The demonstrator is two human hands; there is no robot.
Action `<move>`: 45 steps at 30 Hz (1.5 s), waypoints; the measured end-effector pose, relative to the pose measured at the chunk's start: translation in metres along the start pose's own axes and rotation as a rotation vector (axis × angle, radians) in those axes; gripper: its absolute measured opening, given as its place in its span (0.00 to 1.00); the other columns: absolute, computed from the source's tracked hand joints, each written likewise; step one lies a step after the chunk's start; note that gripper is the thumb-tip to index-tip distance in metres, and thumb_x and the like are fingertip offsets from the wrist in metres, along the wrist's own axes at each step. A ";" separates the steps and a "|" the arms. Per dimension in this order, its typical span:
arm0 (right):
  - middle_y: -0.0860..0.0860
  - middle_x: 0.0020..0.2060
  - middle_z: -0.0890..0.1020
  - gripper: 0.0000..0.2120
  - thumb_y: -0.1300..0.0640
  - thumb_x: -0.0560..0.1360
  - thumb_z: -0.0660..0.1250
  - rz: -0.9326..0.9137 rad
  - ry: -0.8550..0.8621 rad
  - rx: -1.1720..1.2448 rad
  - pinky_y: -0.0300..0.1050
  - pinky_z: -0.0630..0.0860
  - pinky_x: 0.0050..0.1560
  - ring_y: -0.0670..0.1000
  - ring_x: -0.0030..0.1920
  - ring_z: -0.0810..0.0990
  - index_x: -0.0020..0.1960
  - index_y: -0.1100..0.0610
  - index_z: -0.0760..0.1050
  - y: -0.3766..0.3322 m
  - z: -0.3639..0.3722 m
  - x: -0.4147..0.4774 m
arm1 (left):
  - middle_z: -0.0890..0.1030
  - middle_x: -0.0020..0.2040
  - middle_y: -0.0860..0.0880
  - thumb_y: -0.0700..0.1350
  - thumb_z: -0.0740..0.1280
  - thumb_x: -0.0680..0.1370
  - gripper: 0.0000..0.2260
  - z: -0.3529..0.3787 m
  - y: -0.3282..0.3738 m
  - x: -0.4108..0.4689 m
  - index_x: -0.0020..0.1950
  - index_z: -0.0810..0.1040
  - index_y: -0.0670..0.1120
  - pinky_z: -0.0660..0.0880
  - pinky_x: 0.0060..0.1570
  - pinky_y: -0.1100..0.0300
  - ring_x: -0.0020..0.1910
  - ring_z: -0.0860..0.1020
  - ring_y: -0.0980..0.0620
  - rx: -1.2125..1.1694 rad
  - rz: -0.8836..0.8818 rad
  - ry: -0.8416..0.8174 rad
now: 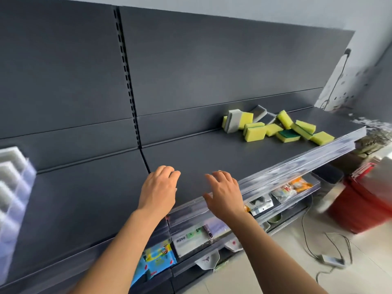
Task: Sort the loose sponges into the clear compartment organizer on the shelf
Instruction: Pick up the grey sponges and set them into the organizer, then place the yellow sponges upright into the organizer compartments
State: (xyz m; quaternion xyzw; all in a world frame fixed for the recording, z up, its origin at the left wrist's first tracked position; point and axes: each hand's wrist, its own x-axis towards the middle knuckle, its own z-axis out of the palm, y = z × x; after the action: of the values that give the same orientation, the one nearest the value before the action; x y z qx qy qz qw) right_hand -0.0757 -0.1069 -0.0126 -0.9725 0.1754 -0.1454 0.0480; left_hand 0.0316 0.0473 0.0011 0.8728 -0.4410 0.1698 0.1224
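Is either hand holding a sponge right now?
No, the left hand and right hand are both empty above the shelf, while the sponges lie piled farther right.

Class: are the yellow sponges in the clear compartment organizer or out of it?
Out. The yellow sponges lie piled on the dark shelf at right, apart from the clear compartment organizer at far left.

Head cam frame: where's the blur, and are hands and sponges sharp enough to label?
Head view, centre: sponges, left hand and right hand are reasonably sharp. Head view, edges: clear organizer at far left and red bin at right are motion-smeared, so is the shelf front strip. Wide-angle bows the shelf lines; light is soft, no harsh glare.
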 end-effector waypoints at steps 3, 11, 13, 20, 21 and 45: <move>0.51 0.66 0.70 0.25 0.49 0.75 0.65 0.046 0.010 -0.002 0.49 0.62 0.66 0.55 0.69 0.62 0.69 0.52 0.65 0.036 -0.007 0.003 | 0.81 0.45 0.48 0.39 0.80 0.58 0.20 0.010 0.028 0.024 0.48 0.80 0.43 0.78 0.41 0.54 0.46 0.79 0.47 -0.019 0.025 -0.007; 0.51 0.67 0.69 0.25 0.48 0.75 0.64 0.176 -0.011 -0.032 0.48 0.61 0.66 0.54 0.69 0.61 0.69 0.51 0.64 0.135 -0.015 0.029 | 0.81 0.49 0.46 0.39 0.78 0.63 0.19 0.047 0.093 0.114 0.52 0.79 0.42 0.76 0.44 0.52 0.50 0.78 0.45 -0.094 0.107 -0.033; 0.50 0.67 0.68 0.25 0.47 0.75 0.64 0.201 -0.028 -0.038 0.48 0.61 0.67 0.54 0.70 0.61 0.70 0.50 0.63 0.156 -0.014 0.038 | 0.80 0.52 0.46 0.39 0.76 0.67 0.18 0.059 0.105 0.137 0.55 0.78 0.42 0.75 0.48 0.51 0.54 0.77 0.45 -0.115 0.109 -0.046; 0.50 0.68 0.67 0.26 0.47 0.76 0.64 0.283 -0.074 -0.076 0.47 0.60 0.67 0.53 0.70 0.60 0.71 0.51 0.62 0.240 -0.014 0.084 | 0.76 0.59 0.48 0.43 0.69 0.74 0.17 0.103 0.141 0.222 0.62 0.74 0.44 0.71 0.55 0.54 0.60 0.72 0.47 -0.175 0.133 -0.059; 0.49 0.68 0.67 0.26 0.47 0.76 0.64 0.299 -0.075 -0.077 0.47 0.60 0.67 0.53 0.70 0.60 0.71 0.51 0.62 0.255 -0.013 0.093 | 0.74 0.61 0.48 0.43 0.67 0.75 0.17 0.113 0.147 0.237 0.64 0.73 0.45 0.69 0.57 0.55 0.62 0.70 0.48 -0.182 0.141 -0.054; 0.53 0.72 0.59 0.36 0.56 0.74 0.64 0.363 -0.229 -0.107 0.50 0.60 0.67 0.57 0.71 0.57 0.76 0.52 0.49 0.407 0.006 0.191 | 0.75 0.59 0.50 0.56 0.62 0.77 0.19 0.191 0.225 0.358 0.66 0.68 0.51 0.66 0.53 0.54 0.58 0.72 0.49 0.011 0.022 -0.195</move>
State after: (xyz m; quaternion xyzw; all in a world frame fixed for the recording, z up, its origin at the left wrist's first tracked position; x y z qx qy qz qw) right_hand -0.0364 -0.5547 -0.0262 -0.9363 0.3486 -0.0133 0.0411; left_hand 0.0833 -0.4135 -0.0141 0.8810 -0.4592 0.0880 0.0723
